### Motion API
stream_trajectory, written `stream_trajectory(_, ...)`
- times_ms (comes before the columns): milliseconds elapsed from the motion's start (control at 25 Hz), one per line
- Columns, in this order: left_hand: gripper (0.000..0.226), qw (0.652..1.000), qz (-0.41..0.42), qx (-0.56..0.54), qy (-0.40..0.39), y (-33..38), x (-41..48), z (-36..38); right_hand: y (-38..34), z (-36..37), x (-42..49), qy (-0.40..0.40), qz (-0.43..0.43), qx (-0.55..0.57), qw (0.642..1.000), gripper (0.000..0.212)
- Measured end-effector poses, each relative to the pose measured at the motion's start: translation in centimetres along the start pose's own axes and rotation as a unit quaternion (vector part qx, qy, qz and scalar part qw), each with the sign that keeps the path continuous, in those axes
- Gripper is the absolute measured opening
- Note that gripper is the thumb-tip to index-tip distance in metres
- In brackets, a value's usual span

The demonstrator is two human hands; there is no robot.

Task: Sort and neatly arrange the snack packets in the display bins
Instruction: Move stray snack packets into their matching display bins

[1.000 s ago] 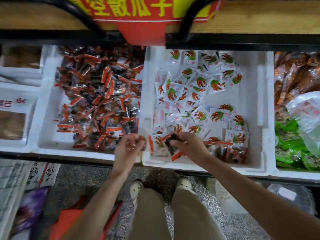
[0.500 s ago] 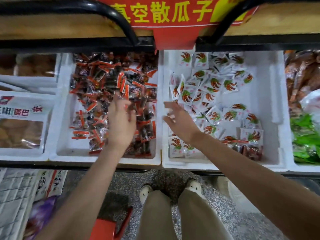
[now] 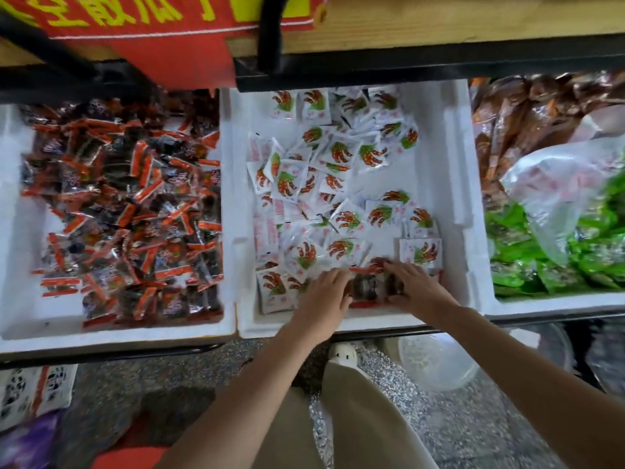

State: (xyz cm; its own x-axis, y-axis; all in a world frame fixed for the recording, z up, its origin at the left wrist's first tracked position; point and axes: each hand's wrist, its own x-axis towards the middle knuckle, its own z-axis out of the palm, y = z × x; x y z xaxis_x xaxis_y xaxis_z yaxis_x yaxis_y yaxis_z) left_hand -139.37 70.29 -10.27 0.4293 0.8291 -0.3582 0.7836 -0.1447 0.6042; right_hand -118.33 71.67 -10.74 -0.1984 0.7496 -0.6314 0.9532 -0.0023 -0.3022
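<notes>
Three white foam bins sit side by side under a wooden shelf edge with a red banner (image 3: pixel 152 45) hanging over it. Farthest left, the left bin (image 3: pixel 13 231) holds a loose heap of red-edged dark packets (image 3: pixel 135 214), piled in all directions, with bare foam showing along its left wall and near corner.

Next comes the middle bin (image 3: pixel 436 147), scattered with white packets (image 3: pixel 338 157) printed with a red and green claw motif; they lie mostly toward its left and centre, while the right side of the floor shows bare. At the near edge of this bin lie a few stray dark packets (image 3: pixel 372 286), the same kind as the heap next door, out of place among the white ones. The left hand (image 3: pixel 324 292) has its fingers curled onto the left end of this small cluster. The right hand (image 3: pixel 419 289) closes over its right end, fingers bent across the top and thumb at the near side, so the cluster is gripped between the two hands.

Farther right, the right bin (image 3: pixel 541 304) carries brown packets (image 3: pixel 524 113) at the back, green packets (image 3: pixel 592 258) in front, and a clear plastic bag (image 3: pixel 558 184) lying over both.
</notes>
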Motion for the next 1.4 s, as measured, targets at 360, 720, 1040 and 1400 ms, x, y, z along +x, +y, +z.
stream_trajectory(360,0.051,0.994,-0.076,0.083,-0.008,1.1,5.1,3.1,1.1,-1.3,0.2,0.015,0.031,-0.081,0.996,0.040)
stream_trajectory(720,0.031,0.961,-0.054,-0.242,0.125,1.4,-1.3,-0.9,-4.8,-2.6,-1.9,0.187,-0.019,0.159,0.969,0.027)
stream_trajectory(1040,0.022,0.906,-0.218,-0.189,0.309,-12.3,-10.5,-11.2,-23.4,0.6,3.0,0.099,-0.137,0.201,0.965,0.025)
stream_trajectory(1400,0.040,0.927,-0.197,0.037,0.318,-15.1,-10.4,-10.6,-24.7,2.6,3.6,0.222,-0.148,0.187,0.945,0.036)
